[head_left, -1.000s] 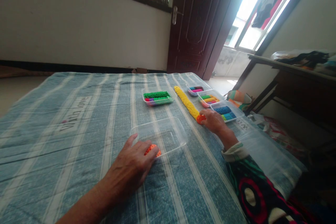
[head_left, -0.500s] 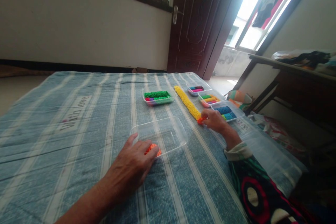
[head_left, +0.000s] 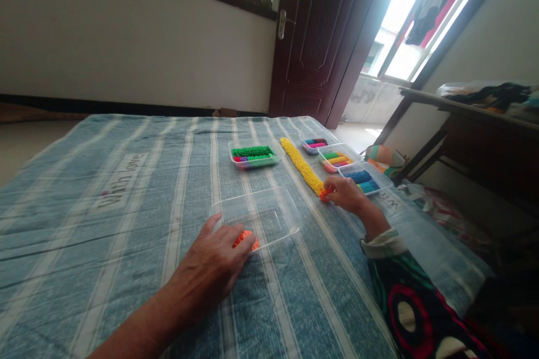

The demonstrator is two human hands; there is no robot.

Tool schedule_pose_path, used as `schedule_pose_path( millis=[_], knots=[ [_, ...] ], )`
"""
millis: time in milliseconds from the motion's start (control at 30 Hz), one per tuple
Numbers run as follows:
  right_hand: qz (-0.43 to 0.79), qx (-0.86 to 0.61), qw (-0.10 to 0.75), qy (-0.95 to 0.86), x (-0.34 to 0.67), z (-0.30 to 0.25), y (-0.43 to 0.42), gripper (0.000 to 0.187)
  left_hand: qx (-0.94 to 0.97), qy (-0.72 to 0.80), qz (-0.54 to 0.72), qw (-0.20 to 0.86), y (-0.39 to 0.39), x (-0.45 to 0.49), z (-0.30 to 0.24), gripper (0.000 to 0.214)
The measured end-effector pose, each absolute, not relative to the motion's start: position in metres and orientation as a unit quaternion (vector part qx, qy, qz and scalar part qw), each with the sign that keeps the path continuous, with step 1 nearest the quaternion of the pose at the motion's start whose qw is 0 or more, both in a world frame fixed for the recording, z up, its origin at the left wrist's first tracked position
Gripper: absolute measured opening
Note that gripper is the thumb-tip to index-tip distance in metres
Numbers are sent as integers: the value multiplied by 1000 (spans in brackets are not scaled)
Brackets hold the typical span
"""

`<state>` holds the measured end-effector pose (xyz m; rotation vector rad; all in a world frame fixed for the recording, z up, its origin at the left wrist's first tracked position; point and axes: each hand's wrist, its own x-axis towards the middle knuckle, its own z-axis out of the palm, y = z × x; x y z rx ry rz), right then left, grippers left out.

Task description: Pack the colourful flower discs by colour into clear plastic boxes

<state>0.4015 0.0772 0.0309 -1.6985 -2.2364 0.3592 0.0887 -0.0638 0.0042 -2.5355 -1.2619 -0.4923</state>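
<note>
My left hand (head_left: 225, 247) rests at the near left side of a clear plastic container (head_left: 290, 207), its fingers curled over an orange ribbed bundle (head_left: 252, 241). The hand covers much of that bundle. To the right, my right hand (head_left: 346, 193) pinches a small orange piece (head_left: 323, 195) at the near end of a long yellow bumpy strip (head_left: 301, 165). The orange piece touches the strip; whether the two are joined I cannot tell. The strip lies slantwise on the striped cloth (head_left: 168, 269).
A clear container with green rolls (head_left: 252, 152) stands left of the strip. Containers with pink (head_left: 315, 145), multicoloured (head_left: 337, 158) and blue rolls (head_left: 357, 176) line the right edge. A large transparent lidlike sheet (head_left: 433, 247) lies by my right forearm. A dark table (head_left: 475, 106) stands beyond.
My right hand and the orange piece have shifted very slightly right. My left hand stays where it was.
</note>
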Motion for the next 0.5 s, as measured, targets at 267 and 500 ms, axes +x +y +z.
schedule_pose_path(
  millis=[267, 500],
  knots=[
    [132, -576, 199, -782, 401, 37, 73, 7, -873, -444, -162, 122, -65, 88, 4, 23],
    [399, -361, 278, -795, 361, 76, 41, 11, -877, -448, -136, 106, -67, 91, 8, 22]
  ],
)
